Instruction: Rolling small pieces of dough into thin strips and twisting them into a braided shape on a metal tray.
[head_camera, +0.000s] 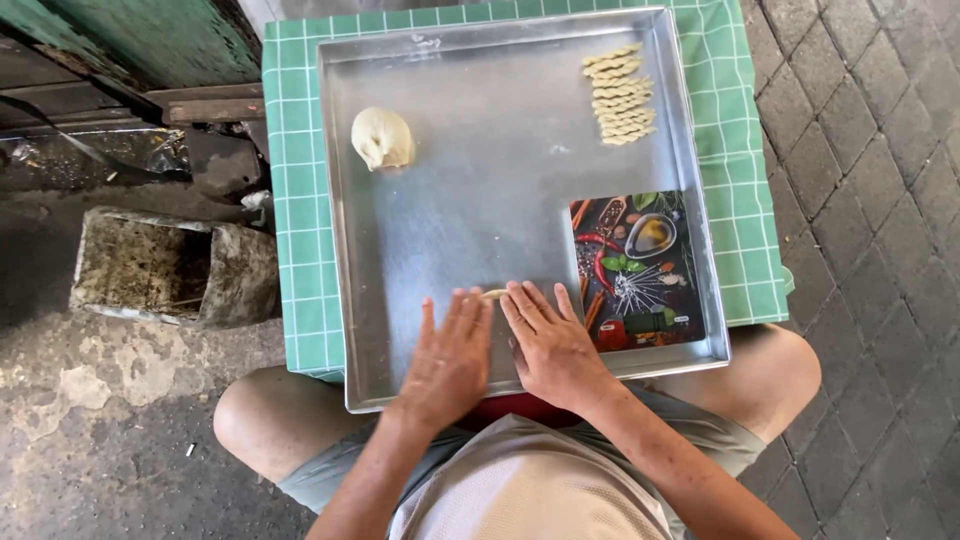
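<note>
A small strip of dough lies on the metal tray, near its front edge — both hands press on it. The left hand and right hand lie flat, fingers spread, clamped on nothing. Farther off sit a dough ball, a stack of shaped pieces and a printed board.

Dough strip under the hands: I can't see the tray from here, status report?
Left hand and right hand flat, palms down, on small dough strip. Strip lies on metal tray. Nothing blocking.
</note>
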